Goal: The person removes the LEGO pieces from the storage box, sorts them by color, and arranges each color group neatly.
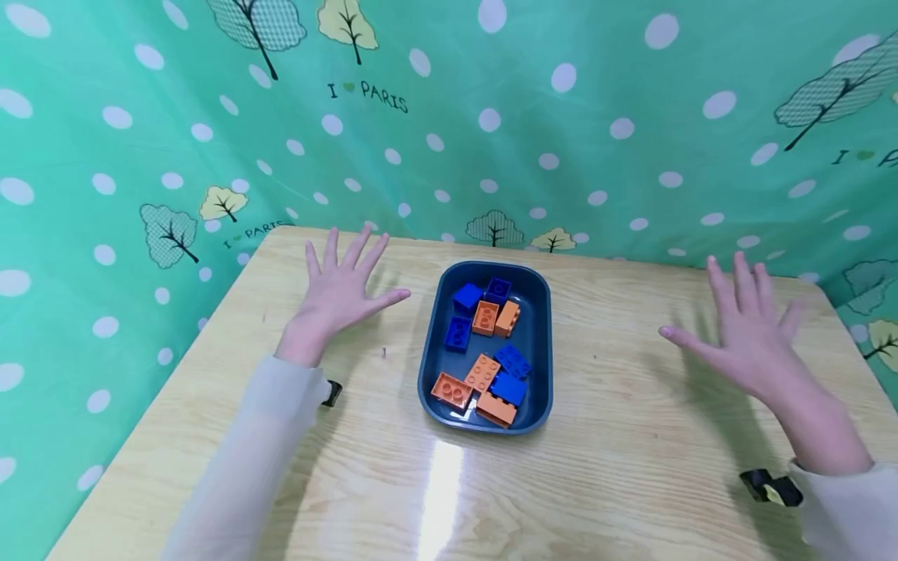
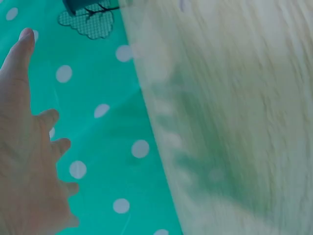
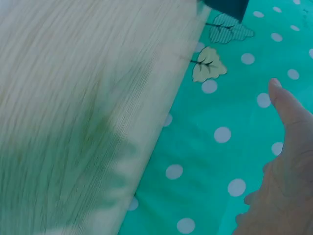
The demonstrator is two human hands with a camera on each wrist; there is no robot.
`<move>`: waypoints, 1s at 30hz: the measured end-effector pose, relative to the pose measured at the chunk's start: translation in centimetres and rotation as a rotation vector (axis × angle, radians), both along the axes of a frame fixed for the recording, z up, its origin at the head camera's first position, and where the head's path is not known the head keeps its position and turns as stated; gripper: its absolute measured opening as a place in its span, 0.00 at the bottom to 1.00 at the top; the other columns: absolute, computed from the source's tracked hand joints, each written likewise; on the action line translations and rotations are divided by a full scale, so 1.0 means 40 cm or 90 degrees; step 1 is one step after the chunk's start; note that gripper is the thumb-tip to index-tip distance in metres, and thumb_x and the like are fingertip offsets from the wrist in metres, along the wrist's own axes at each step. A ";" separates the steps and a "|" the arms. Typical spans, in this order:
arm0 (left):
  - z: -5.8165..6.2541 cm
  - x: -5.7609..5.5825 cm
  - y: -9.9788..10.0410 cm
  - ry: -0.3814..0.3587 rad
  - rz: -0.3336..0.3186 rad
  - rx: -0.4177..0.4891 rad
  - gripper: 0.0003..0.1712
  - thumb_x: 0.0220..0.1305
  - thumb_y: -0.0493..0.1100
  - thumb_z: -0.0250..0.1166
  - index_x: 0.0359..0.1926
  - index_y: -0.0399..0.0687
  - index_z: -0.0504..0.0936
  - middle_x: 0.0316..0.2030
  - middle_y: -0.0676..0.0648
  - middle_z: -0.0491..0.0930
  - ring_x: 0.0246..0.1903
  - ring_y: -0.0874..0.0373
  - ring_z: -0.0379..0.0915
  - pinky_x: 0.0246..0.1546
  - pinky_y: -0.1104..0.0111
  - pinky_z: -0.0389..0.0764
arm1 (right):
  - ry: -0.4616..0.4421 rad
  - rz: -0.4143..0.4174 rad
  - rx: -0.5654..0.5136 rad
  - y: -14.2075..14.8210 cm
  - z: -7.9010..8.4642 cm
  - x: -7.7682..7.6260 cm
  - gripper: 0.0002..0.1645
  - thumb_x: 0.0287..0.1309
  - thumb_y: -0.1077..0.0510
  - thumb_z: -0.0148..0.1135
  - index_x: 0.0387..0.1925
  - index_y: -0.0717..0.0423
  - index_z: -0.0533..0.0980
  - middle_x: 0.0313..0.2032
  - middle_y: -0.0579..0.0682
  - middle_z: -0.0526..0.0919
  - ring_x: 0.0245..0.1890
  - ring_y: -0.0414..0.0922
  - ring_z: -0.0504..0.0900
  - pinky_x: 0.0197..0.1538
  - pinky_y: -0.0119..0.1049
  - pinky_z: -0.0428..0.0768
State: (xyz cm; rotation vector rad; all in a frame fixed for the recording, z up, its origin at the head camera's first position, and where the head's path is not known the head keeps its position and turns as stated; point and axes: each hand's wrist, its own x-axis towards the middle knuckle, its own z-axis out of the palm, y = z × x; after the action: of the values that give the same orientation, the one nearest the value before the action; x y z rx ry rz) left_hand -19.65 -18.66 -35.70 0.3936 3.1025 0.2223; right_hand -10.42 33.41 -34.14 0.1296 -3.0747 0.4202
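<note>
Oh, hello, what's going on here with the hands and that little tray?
A person is at a wooden table, holding nothing just now. The left hand and right hand are on either side of a dark blue tray, fingers spread, neither touching it. In the tray lie loose toy bricks, some orange bricks and some blue bricks, at various angles. Behind the table is a green polka-dot cloth.

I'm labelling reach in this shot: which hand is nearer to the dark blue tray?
Left. The left hand is spread just left of the tray; the right hand is spread farther off, to its right.
</note>
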 end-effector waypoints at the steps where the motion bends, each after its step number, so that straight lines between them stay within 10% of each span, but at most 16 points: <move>1: 0.003 0.003 0.003 0.000 -0.004 0.001 0.58 0.57 0.83 0.49 0.80 0.69 0.36 0.81 0.50 0.32 0.77 0.33 0.17 0.69 0.32 0.17 | 0.000 0.005 -0.010 -0.005 0.002 0.002 0.66 0.61 0.31 0.58 0.78 0.47 0.26 0.76 0.54 0.15 0.75 0.60 0.12 0.58 0.81 0.15; 30: 0.066 0.106 0.072 0.042 -0.176 0.049 0.58 0.58 0.75 0.61 0.80 0.62 0.44 0.80 0.49 0.44 0.79 0.40 0.37 0.77 0.39 0.38 | 0.100 0.139 -0.083 -0.144 0.036 0.039 0.66 0.51 0.41 0.74 0.80 0.52 0.44 0.78 0.64 0.49 0.77 0.66 0.46 0.73 0.73 0.42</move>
State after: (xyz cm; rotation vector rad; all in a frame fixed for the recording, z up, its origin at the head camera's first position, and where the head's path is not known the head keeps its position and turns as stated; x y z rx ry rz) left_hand -15.40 -15.79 -33.08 0.8395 3.0599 0.3311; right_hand -8.84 27.66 -32.69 0.4723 -2.8782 0.5873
